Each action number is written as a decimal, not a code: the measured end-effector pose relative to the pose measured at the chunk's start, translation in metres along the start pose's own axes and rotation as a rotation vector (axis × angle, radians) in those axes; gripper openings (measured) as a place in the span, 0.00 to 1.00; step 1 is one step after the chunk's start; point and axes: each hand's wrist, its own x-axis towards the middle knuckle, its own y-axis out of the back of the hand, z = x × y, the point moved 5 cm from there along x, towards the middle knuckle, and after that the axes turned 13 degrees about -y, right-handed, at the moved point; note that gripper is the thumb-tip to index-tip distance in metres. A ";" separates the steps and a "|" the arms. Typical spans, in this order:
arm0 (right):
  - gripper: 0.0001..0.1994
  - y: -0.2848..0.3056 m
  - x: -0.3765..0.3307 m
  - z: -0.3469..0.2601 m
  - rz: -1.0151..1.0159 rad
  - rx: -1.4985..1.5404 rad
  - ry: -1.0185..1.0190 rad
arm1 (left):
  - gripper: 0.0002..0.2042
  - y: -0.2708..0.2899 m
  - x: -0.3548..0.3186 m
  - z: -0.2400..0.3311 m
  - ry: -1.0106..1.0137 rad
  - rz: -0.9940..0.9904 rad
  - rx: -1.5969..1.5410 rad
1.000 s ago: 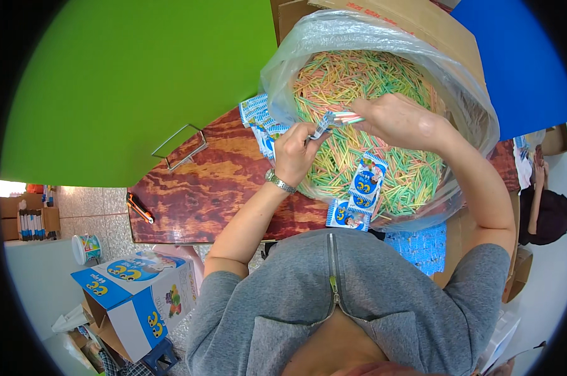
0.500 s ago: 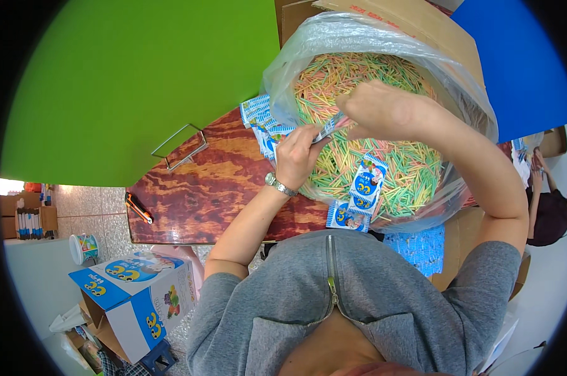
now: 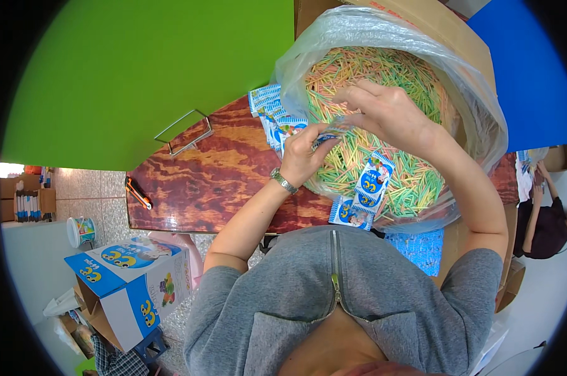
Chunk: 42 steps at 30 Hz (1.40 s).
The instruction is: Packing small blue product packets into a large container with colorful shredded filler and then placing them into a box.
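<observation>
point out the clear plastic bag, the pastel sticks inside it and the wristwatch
clear plastic bag (image 3: pixel 340 28): head view, upper part of its rim
pastel sticks (image 3: pixel 416 183): head view, lower right of the pile
wristwatch (image 3: pixel 287 183): head view, band on the left wrist

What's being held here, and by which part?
The left hand pinches a small packet by its near end; whether the right hand grips it is unclear.

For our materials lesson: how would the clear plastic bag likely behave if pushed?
The clear plastic bag would probably crumple at its thin, wrinkled rim. Holding many pastel sticks, it is likely heavy to shift.
</observation>
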 end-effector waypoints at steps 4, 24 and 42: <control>0.18 -0.008 0.004 -0.019 -0.123 -0.108 0.067 | 0.15 0.000 0.000 0.004 -0.075 -0.018 0.011; 0.20 -0.084 -0.102 0.075 -0.390 -0.259 -0.511 | 0.20 0.016 -0.079 -0.069 0.362 -0.008 0.336; 0.07 -0.079 -0.119 0.083 -0.064 -0.255 -0.282 | 0.25 -0.001 -0.029 0.008 -0.200 -0.027 0.501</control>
